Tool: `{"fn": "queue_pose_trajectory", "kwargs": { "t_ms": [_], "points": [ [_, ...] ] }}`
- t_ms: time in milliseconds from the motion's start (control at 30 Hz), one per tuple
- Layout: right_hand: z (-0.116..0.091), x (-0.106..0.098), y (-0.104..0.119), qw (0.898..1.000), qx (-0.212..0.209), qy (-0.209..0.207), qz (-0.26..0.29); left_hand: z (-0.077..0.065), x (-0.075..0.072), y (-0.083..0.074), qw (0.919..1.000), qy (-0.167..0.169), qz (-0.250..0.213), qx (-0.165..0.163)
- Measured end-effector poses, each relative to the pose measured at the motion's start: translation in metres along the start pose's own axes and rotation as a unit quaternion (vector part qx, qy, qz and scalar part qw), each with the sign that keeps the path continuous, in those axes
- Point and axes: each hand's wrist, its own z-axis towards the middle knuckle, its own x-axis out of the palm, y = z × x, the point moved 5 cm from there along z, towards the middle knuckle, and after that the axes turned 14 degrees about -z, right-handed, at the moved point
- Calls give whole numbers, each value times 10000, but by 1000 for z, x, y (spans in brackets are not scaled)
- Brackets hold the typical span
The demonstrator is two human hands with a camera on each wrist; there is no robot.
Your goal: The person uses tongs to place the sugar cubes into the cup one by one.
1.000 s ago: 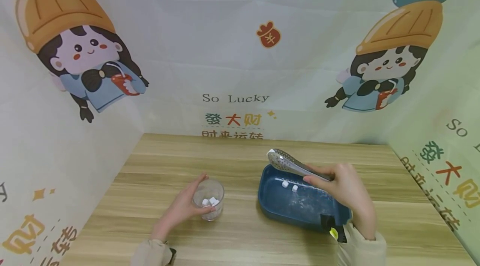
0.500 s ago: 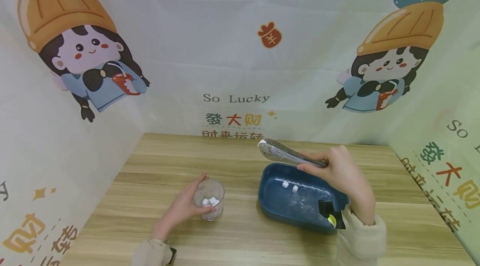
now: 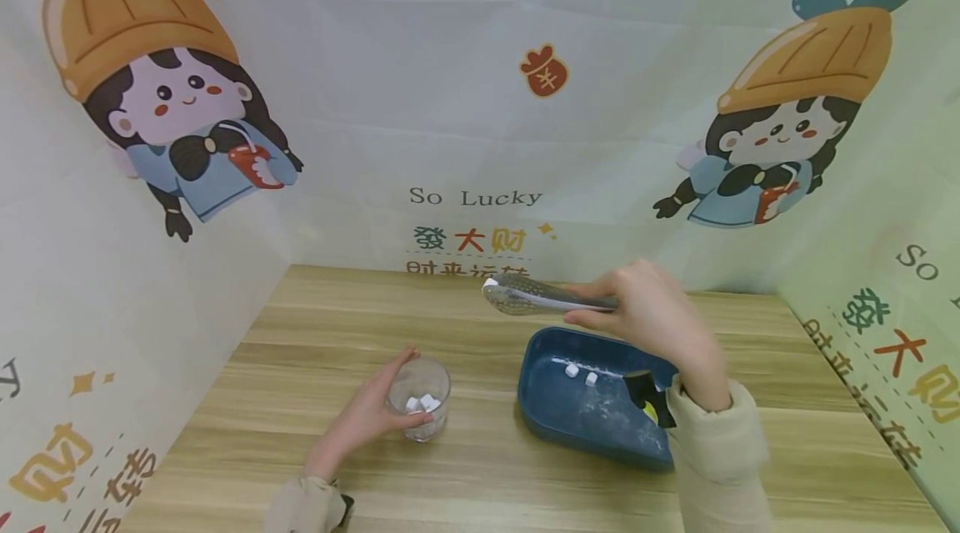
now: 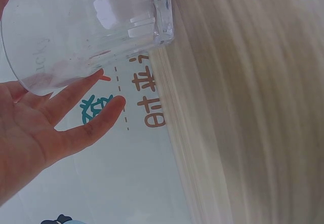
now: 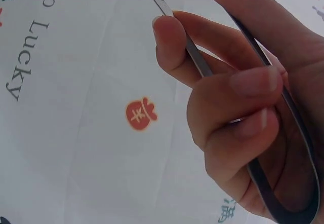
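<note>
In the head view my left hand (image 3: 367, 412) steadies a clear glass (image 3: 420, 395) on the table, thumb on the near side and fingers on the far side. Several white cubes (image 4: 121, 3) lie at the bottom of the glass. My right hand (image 3: 648, 320) grips metal tongs (image 3: 521, 295) with perforated ends, held above the table behind the blue tray. A white cube (image 3: 490, 284) is pinched at their tip. The right wrist view shows the fingers curled round the tongs' arms (image 5: 200, 57); their tip is out of that frame.
The blue tray (image 3: 528, 399) stands at the right with two white cubes (image 3: 582, 374) and whitish residue on its floor. A black strap with a yellow spot (image 3: 649, 399) is at the right wrist. Printed cloth walls (image 3: 465, 133) rise behind and beside the wooden table (image 3: 300, 349).
My right hand has carried the tongs and their cube leftward and upward from over the tray. The left hand and the glass have stayed in place.
</note>
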Motion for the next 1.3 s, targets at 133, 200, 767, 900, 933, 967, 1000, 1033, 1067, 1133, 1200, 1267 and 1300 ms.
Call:
{"fn": "queue_pose_trajectory", "kwargs": {
  "t_ms": [133,200,767,900,933,967,1000,1033,1067,1133,1200,1267,1300],
  "points": [
    [8,-1,10,9988,-308,10,-374,0,1,2,10000,1,41,19],
    [13,-1,14,9977,-423,68,-522,0,1,2,10000,7,43,16],
    [51,13,58,9767,-1043,722,-1732,1,0,2,10000,33,20,11],
    [57,21,71,9669,-1273,849,-2042,1,1,3,10000,50,36,36],
    [59,24,74,9652,-1294,927,-2077,1,1,2,10000,52,25,22],
    [60,26,77,9637,-1335,975,-2094,1,1,3,10000,64,32,20],
    [61,28,79,9628,-1344,1016,-2114,0,1,2,10000,68,29,19],
    [62,31,81,9616,-1353,1046,-2146,0,1,2,10000,74,13,16],
    [63,33,84,9608,-1356,1049,-2179,0,1,2,10000,76,-4,11],
    [66,37,88,9580,-1385,1049,-2281,0,1,1,10000,86,-33,-4],
    [69,41,92,9538,-1417,1065,-2427,0,1,1,9999,87,-49,-9],
    [71,45,96,9483,-1478,1064,-2600,0,0,1,9999,91,-62,-26],
    [72,47,99,9458,-1509,1081,-2665,0,0,2,9999,93,-62,-38]
  ]
}}
